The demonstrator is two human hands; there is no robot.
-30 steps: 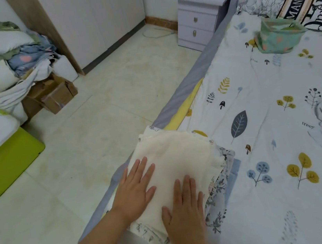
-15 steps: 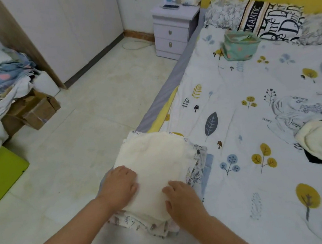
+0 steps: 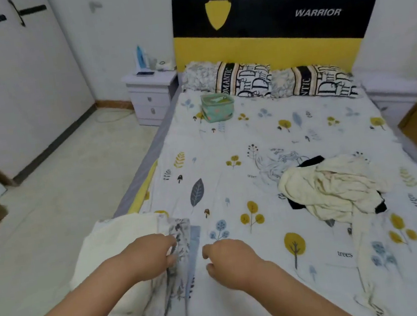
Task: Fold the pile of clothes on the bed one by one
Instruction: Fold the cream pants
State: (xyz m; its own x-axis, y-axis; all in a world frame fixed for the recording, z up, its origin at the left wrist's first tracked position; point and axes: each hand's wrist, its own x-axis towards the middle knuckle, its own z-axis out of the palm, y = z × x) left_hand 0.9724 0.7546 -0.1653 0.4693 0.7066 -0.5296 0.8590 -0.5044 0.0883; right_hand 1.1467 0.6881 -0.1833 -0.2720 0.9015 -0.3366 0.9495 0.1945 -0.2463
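My left hand [image 3: 149,258] is over the stack of folded clothes [image 3: 124,251] at the near left edge of the bed [image 3: 228,155]; its fingers are curled loosely and seem to hold nothing. My right hand [image 3: 231,258] hangs just beside the stack, above the sheet, also loosely curled and holding nothing. The pile of unfolded clothes [image 3: 333,189], cream with some black, lies well apart on the right side of the bed. A small green bag [image 3: 218,107] stands near the pillows [image 3: 266,81].

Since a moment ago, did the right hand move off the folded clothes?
Yes. The right hand slid rightward off the folded stack onto the bed sheet, toward the crumpled clothes.
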